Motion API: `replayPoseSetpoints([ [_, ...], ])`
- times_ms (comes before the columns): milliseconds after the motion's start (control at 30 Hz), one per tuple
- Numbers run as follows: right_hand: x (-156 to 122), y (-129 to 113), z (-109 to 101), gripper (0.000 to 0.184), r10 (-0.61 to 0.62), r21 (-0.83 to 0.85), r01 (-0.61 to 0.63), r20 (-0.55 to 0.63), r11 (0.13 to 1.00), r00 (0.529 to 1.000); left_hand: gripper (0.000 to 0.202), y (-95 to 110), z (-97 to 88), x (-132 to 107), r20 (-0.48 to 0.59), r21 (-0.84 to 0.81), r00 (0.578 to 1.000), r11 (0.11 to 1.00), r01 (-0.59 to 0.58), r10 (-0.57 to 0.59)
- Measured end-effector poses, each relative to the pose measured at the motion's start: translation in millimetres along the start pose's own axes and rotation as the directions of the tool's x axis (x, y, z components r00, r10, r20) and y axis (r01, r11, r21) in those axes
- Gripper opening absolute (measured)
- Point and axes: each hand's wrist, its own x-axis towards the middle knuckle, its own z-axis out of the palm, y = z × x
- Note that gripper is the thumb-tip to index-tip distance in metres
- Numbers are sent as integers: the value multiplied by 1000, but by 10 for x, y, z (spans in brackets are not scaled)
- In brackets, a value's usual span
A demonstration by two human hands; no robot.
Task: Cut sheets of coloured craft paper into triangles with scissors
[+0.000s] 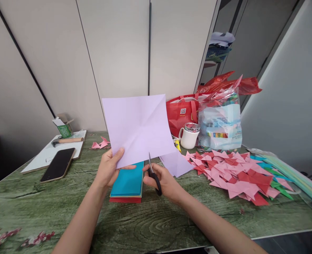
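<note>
My left hand [108, 169] pinches the lower left corner of a creased lilac paper sheet [137, 127] and holds it upright above the table. My right hand [163, 180] grips black-handled scissors [153, 174], whose blades point up at the sheet's bottom edge. Below both hands lies a stack of coloured paper [128, 185] with a teal sheet on top and red at the bottom. Another lilac sheet [175, 164] lies flat just right of the scissors.
A pile of pink and red folded paper triangles [235, 174] covers the right of the green table [150, 222]. Behind it stand a white mug [189, 135], a red bag [181, 113] and a plastic bag [220, 123]. At left lie a phone [58, 164], a white board [43, 157] and a hammer [67, 140].
</note>
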Motion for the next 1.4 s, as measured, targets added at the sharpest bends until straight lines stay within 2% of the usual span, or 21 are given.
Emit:
replayPoseSetpoints([
  [633,0,-10,2,41,0,-18,-1,-14,1000,1000,25,-5,-6,-1,16,18,1000,1000,1,-1],
  [1400,5,4,9,36,-24,-57,21,-45,998,999,21,-20,-19,5,27,-6,1000,1000,-13,13],
])
